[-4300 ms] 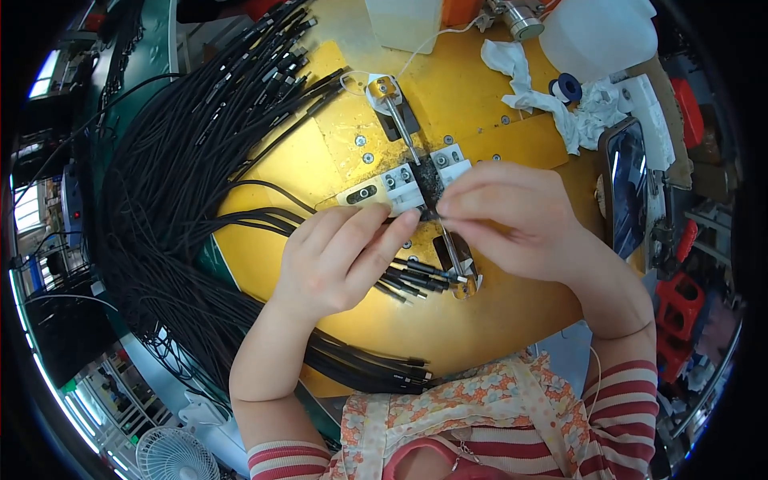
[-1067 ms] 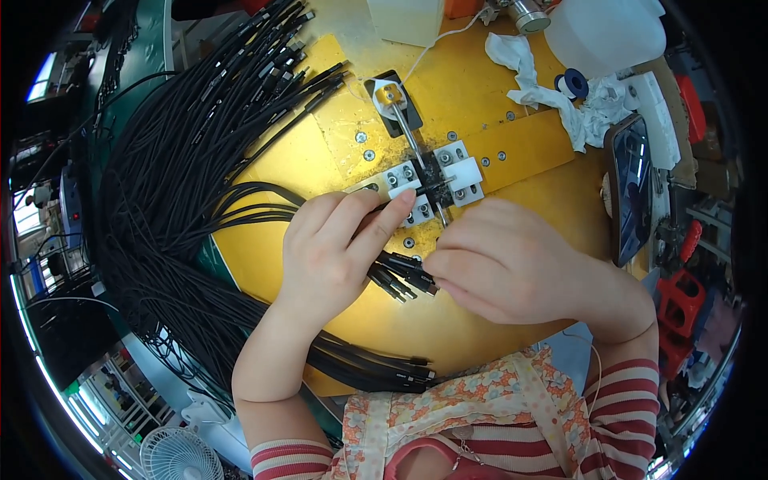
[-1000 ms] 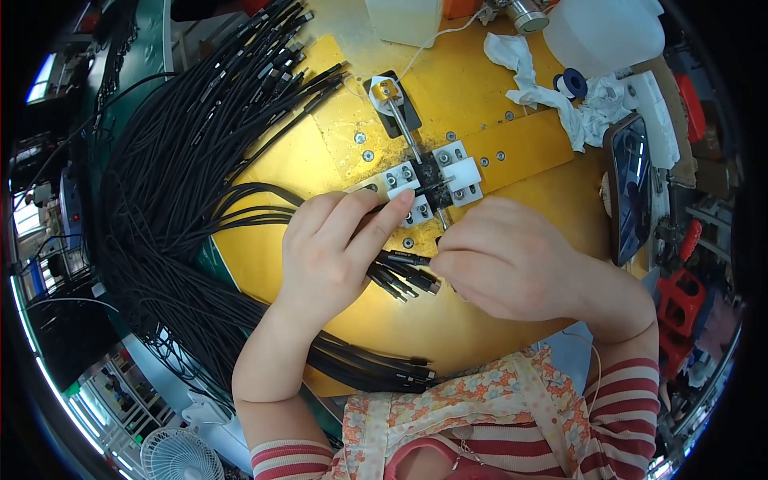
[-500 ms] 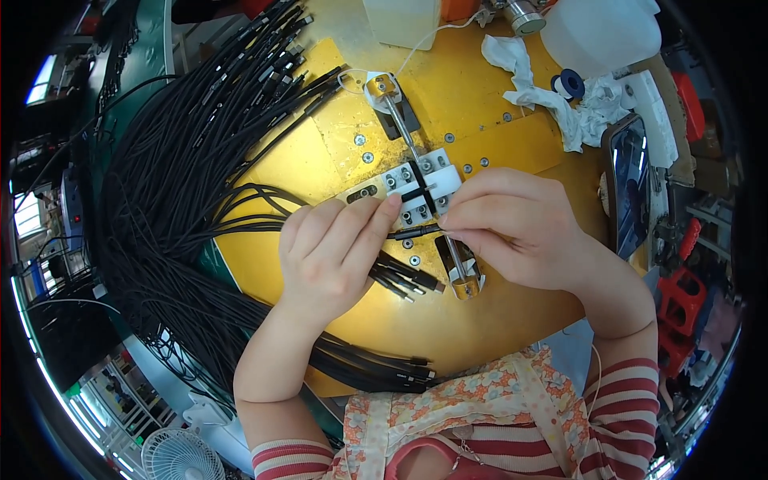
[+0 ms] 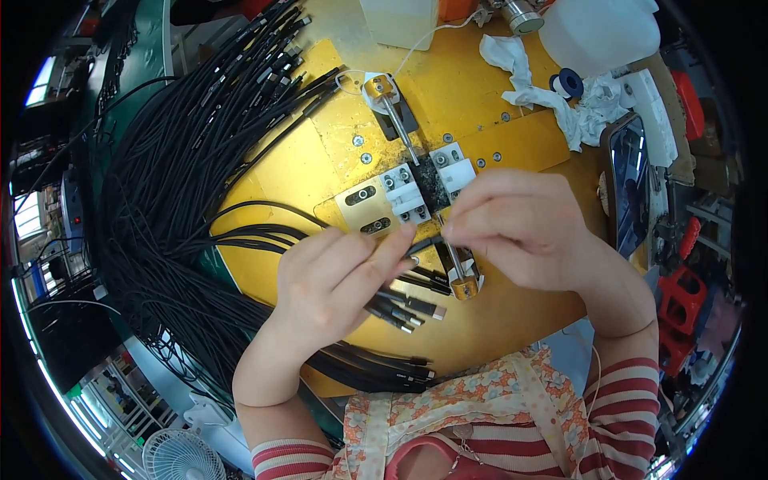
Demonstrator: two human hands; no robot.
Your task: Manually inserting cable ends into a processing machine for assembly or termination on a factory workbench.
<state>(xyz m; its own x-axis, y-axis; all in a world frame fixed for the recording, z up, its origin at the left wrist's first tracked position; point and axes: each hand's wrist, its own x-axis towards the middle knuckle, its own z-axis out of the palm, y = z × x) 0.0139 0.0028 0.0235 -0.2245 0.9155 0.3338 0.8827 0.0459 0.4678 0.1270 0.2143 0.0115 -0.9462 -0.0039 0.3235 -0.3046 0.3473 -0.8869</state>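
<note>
My left hand point(image 5: 324, 276) is closed, thumb and index finger pinching a black cable point(image 5: 426, 246) close to its connector end. More black cable ends point(image 5: 412, 304) with metal plugs poke out beneath that hand. My right hand point(image 5: 520, 220) is closed in a pinch at the tip of the same cable; its fingertips partly hide the tip. Just beyond both hands stands a clamping fixture. Its left white block point(image 5: 406, 198) and right white block point(image 5: 456, 174) are apart, with a dark, dirty gap between them.
A large bundle of black cables point(image 5: 160, 184) covers the left side. Metal rods with brass ends point(image 5: 379, 86) flank the fixture. At the right lie a phone point(image 5: 626, 188), crumpled tissue point(image 5: 564, 124) and a small spool point(image 5: 570, 83). A translucent jug point(image 5: 604, 36) stands behind.
The fixture's blocks have moved apart, and the dark piece between them no longer shows. My left hand has shifted slightly right and nearer, tilting the cable. Beneath it, the loose cable ends have shifted.
</note>
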